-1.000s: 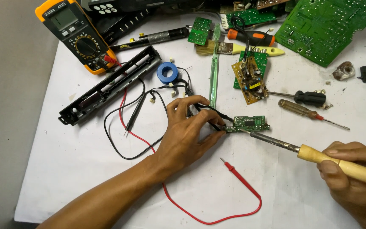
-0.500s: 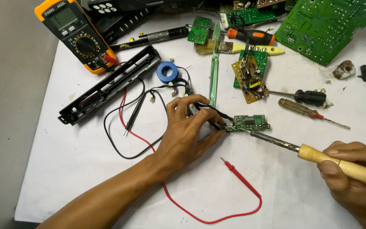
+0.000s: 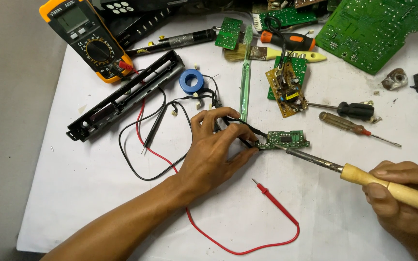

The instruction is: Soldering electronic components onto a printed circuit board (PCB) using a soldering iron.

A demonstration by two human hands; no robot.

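White sheet (image 3: 97,212) covers the bench, cluttered with boards and tools. I note my left hand (image 3: 214,152) pinching a black wire (image 3: 247,129) against the left end of a small green circuit board (image 3: 286,139) near the sheet's middle. My right hand (image 3: 407,205) is closed on the wooden-handled soldering iron (image 3: 364,175) (tip touching the board). Yellow multimeter (image 3: 87,39) lies top left, red probe (image 3: 267,191) loose.

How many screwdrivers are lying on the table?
3: an orange-and-black handled one at the top by the brush, a black-handled one right of the yellow board, an amber-handled one just below. Clutter may hide more.
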